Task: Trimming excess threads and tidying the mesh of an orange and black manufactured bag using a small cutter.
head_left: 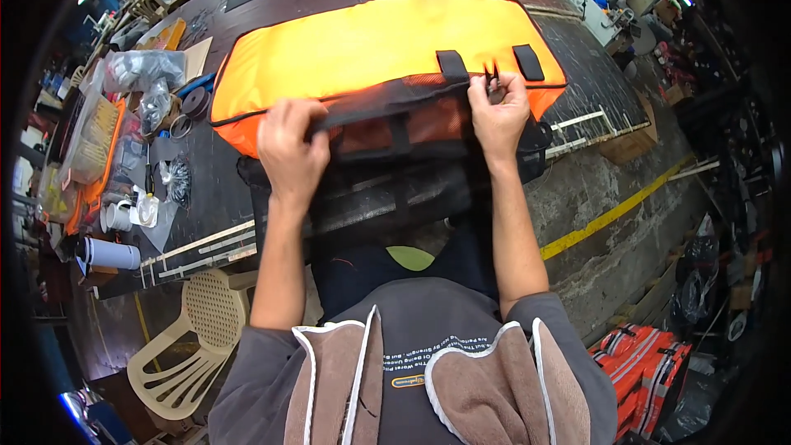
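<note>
A boxy orange fabric bag (354,53) lay at the near edge of the bench (210,206); the right hand (501,111) gripped a dark pointed tool (493,81); the blurred left hand (288,148) had an unclear grip.

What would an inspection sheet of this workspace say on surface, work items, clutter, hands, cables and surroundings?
Surface: dark tabletop, scuffed, pale strips near its edge.
Work items: orange bag with black trim, on the tabletop.
Clutter: clear plastic bag, grey roll and white mug at left.
Hands: left hand blurred beside the bag's black edging, grip unclear; right hand holds a small dark tool.
Cables: nothing clearly seen.
Surroundings: beige chair left; yellow floor line right.
</note>
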Demonstrator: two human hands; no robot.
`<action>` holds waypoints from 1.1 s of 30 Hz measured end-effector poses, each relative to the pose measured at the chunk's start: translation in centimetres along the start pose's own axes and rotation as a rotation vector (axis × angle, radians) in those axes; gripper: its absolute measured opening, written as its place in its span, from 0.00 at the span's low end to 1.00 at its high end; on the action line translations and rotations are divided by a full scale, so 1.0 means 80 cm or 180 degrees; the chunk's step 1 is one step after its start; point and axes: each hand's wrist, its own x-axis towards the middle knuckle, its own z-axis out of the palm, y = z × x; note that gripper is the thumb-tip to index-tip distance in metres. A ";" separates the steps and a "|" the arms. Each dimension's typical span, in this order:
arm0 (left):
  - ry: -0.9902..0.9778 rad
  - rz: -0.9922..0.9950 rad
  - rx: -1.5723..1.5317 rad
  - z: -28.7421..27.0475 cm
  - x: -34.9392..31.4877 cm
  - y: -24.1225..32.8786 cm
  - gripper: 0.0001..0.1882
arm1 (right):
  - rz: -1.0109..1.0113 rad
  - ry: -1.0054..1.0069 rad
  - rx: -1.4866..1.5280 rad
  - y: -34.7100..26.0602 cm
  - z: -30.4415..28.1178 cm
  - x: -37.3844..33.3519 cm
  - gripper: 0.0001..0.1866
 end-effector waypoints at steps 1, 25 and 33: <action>0.0231 0.0201 0.0202 0.000 0.022 -0.009 0.13 | -0.0082 -0.0002 -0.0246 -0.006 0.000 0.013 0.13; -0.0223 0.0218 0.1426 -0.102 0.046 -0.127 0.25 | -0.2735 -0.0692 -0.1945 0.007 0.030 0.099 0.08; -0.0532 0.0045 0.1882 -0.144 0.046 -0.154 0.28 | -0.2266 -0.1047 -0.2098 0.023 0.036 0.086 0.05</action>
